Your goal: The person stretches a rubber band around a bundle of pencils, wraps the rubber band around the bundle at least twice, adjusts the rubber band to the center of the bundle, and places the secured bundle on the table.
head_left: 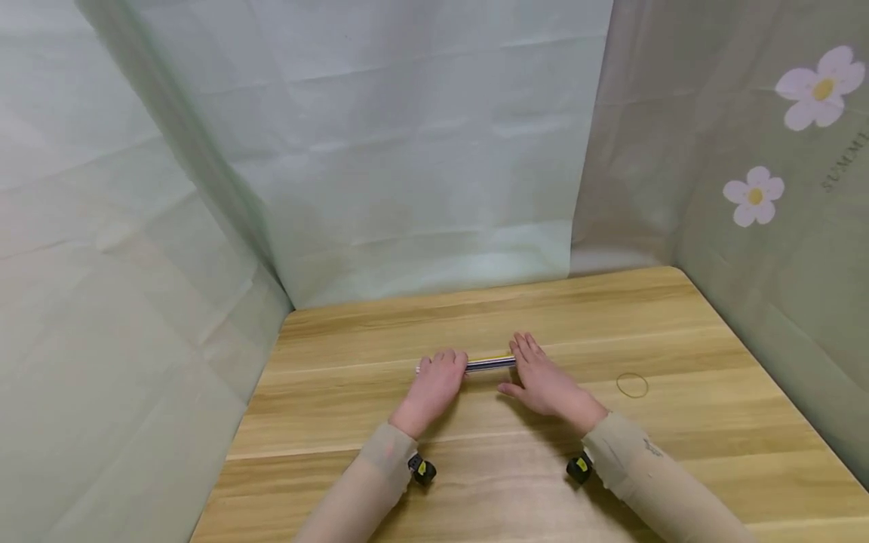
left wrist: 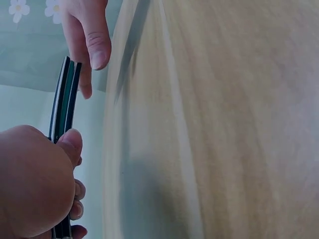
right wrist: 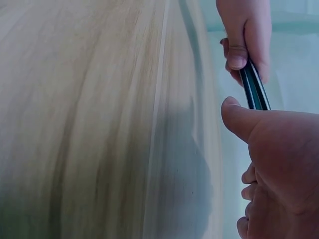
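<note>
A bundle of slim pencil-like sticks (head_left: 492, 363), dark with some white and yellow, is held crosswise above the wooden table. My left hand (head_left: 440, 378) grips it near its left end, thumb and fingers wrapped around it, as the left wrist view shows too. A green stick (left wrist: 65, 99) lies between dark ones. At the bundle's right end is my right hand (head_left: 539, 377), its fingers mostly straight and its thumb held apart. Those fingers hide the bundle's tip in the head view. To the right, a thin rubber band (head_left: 632, 385) lies on the table as a loop.
The wood-grain table (head_left: 339, 437) spreads under both arms. Pale cloth (head_left: 421, 166) hangs behind it and on both sides, the right one printed with flowers (head_left: 753, 196). Each wrist bears a small black camera (head_left: 422, 470).
</note>
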A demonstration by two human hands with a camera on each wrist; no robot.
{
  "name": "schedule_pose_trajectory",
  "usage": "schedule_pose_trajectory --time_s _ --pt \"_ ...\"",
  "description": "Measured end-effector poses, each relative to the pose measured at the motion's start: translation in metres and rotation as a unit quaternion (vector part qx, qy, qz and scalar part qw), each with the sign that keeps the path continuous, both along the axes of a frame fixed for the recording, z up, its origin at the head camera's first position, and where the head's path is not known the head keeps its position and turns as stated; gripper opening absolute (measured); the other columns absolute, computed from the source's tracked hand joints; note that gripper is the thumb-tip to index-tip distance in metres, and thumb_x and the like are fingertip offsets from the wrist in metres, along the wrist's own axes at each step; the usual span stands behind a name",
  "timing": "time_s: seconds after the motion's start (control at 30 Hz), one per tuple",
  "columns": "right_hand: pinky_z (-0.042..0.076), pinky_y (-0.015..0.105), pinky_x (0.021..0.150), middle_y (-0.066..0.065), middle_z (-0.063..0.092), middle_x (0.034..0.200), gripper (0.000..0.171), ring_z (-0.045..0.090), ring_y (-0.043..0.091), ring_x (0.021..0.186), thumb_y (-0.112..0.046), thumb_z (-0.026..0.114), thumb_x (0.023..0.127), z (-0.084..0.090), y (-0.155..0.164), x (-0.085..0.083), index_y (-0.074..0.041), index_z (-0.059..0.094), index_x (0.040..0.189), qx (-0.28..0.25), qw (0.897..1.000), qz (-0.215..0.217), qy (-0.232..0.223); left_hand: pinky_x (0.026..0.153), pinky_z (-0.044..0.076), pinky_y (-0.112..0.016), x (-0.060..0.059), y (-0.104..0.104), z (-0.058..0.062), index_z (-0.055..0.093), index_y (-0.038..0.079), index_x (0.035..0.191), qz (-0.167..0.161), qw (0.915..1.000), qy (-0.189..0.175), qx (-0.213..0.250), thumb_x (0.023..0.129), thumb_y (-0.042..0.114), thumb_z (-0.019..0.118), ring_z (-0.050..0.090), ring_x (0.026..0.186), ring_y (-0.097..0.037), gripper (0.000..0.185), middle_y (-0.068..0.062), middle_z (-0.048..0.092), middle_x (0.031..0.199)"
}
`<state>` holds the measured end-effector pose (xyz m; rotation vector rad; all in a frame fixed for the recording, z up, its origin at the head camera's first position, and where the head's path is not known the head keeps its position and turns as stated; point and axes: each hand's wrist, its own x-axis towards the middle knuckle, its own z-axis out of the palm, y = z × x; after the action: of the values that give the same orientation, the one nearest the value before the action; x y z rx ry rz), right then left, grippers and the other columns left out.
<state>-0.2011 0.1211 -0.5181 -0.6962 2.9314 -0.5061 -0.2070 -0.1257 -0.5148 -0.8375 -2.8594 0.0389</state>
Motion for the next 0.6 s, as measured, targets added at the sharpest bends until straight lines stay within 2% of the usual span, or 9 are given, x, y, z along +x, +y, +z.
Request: schedule_pose_trajectory --time_s 0.13,0.33,0.47,0.6 --pt "0.016 0.057 0.127 0.033 0.011 0.172 0.094 0.009 0.049 0.16 -0.05 0.064 0.107 0.001 0.006 0.001 0.014 0.022 0.162 -0.007 1.0 0.0 0.005 0.076 0.048 -0.041 -0.001 -0.003 -0.005 0.055 0.011 0.109 -0.001 0.9998 -0.014 0.013 0.113 0.028 0.054 0.06 0.091 -0.023 0.018 -0.005 0.06 0.098" --pt "0.018 0.06 0.126 0.036 0.017 0.169 0.087 0.014 0.052 0.158 -0.043 0.064 0.108 0.004 0.026 0.002 0.016 0.027 0.16 -0.01 1.0 -0.002 0.009 0.074 0.042 -0.039 -0.001 -0.011 -0.012 0.054 0.011 0.108 0.001 0.9994 -0.019 0.03 0.112 0.028 0.057 0.06 0.091 -0.024 0.018 -0.005 0.06 0.098" --pt "0.023 0.062 0.124 0.036 0.027 0.166 0.077 0.02 0.054 0.156 -0.036 0.064 0.109 0.008 0.047 0.002 0.016 0.035 0.157 -0.016 1.0 -0.007 0.003 0.074 0.043 -0.04 -0.001 -0.016 -0.008 0.055 0.011 0.108 0.005 0.9992 -0.023 0.032 0.113 0.028 0.056 0.062 0.095 -0.025 0.017 -0.006 0.063 0.102" --pt "0.032 0.065 0.118 0.034 0.042 0.159 0.063 0.033 0.055 0.151 -0.031 0.066 0.108 0.01 0.068 0.002 0.011 0.048 0.152 -0.015 1.0 -0.017 0.019 0.076 0.044 -0.04 -0.002 -0.019 -0.004 0.056 0.012 0.109 0.006 0.9987 -0.036 0.037 0.113 0.028 0.055 0.062 0.097 -0.025 0.017 -0.006 0.063 0.104"
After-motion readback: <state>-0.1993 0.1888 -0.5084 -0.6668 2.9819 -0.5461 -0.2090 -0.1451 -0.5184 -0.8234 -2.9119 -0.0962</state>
